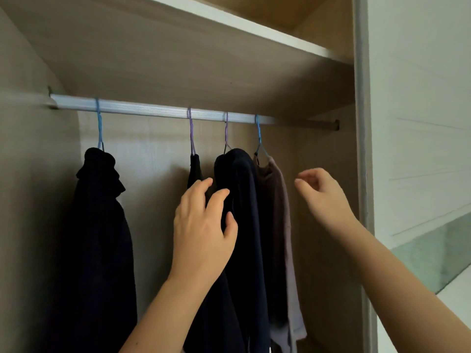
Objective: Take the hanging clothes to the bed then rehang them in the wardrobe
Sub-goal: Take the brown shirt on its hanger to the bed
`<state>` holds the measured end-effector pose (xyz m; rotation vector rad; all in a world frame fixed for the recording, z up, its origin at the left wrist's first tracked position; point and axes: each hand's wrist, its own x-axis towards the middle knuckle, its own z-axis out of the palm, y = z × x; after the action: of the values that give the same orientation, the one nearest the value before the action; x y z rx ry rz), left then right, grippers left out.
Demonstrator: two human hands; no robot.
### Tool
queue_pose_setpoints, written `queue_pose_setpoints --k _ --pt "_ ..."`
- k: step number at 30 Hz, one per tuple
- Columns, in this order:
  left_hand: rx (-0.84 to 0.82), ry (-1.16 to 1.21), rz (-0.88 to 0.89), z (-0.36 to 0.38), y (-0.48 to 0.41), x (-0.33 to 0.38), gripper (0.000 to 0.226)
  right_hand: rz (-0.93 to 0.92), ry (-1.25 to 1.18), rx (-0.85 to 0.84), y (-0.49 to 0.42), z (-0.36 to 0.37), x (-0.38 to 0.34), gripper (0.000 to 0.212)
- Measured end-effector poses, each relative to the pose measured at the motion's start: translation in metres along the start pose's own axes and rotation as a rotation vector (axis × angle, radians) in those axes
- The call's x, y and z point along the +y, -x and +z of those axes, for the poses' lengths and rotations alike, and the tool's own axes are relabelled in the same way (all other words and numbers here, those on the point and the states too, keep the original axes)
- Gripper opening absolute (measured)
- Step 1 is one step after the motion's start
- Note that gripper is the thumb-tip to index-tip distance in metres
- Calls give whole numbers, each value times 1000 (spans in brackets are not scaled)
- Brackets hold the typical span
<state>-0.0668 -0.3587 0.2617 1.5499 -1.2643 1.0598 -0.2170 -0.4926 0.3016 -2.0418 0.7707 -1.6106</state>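
Left hand [204, 225] is raised, fingers [216, 200] spread and resting on the dark navy hanging garment [244, 212], gripping nothing. Right hand [321, 192] hovers beside the grey-brown garment [277, 200], fingers loosely curled, empty. Four garments hang on thin wire hangers [191, 133] from the silver wardrobe rail [153, 109], including the black garment [99, 225] at far left.

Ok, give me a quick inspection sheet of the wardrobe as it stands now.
Surface: rail level, fixed at both ends.
Job's things: four garments on hangers; black one apart at left, three bunched at right, taupe one last.
Clutter: nothing seen.
Hands: left hand fingers on navy garment; right hand open, free, beside taupe one.
Cables: nothing seen.
Surroundings: shelf above rail; wardrobe frame at right.
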Motion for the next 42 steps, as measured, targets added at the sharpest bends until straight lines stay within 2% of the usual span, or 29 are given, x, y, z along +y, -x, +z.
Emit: queue_pose_setpoints --k 6,11,14,17,23,33,35,39,42 --pt "-11 -81 -3 14 -21 -13 44 88 241 -128 -59 41 -9 49" --pt "-12 -39 -43 22 -29 -25 37 171 400 -194 -99 43 6 28" --pt "19 -1 -45 28 -31 -29 31 187 524 -193 -116 36 17 27" --pt "76 43 -46 35 -33 -32 25 192 547 -186 -122 41 26 30" --pt "84 72 -16 44 -36 -40 41 93 571 -79 -127 46 41 27" --pt "89 53 26 46 -42 -43 35 -97 519 78 -126 -3 14 26" --pt "80 49 21 45 -42 -42 29 -122 541 92 -117 -10 13 26" --pt "101 72 50 39 -44 -39 34 -147 562 146 -91 -28 8 25" --pt "142 112 86 34 -41 -29 29 -163 587 180 -68 -44 -3 23"
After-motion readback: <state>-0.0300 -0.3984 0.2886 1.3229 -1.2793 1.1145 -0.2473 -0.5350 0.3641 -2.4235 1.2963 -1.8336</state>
